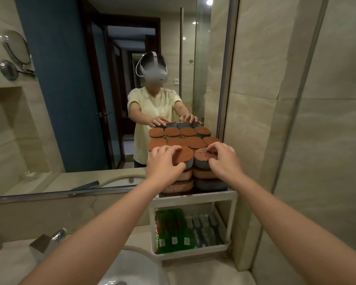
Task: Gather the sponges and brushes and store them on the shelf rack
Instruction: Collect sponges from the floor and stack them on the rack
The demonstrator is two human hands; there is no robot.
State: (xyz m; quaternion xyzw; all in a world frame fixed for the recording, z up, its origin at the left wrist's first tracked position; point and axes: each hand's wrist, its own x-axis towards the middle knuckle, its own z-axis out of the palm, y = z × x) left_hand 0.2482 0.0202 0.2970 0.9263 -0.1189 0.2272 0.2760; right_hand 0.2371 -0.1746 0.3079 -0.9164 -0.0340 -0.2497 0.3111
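Brown-topped round sponges with blue-grey or tan bodies stand in stacks on the top level of a white shelf rack point(193, 199) beside the mirror. My left hand point(164, 162) grips the top sponge of the front left stack point(186, 156), fingers over its brown face and thumb on its side. My right hand point(222, 159) grips the top sponge of the front right stack point(201, 156), pressing into its top. More sponges point(194, 142) fill the rows behind. On the lower level lie green packaged brushes point(173, 229) and patterned brushes point(205, 228).
The rack stands on a pale counter against a marble wall point(296, 140) on the right. A white basin point(132, 268) and a chrome faucet point(49, 238) lie below left. The mirror point(80, 99) behind reflects me and the sponges.
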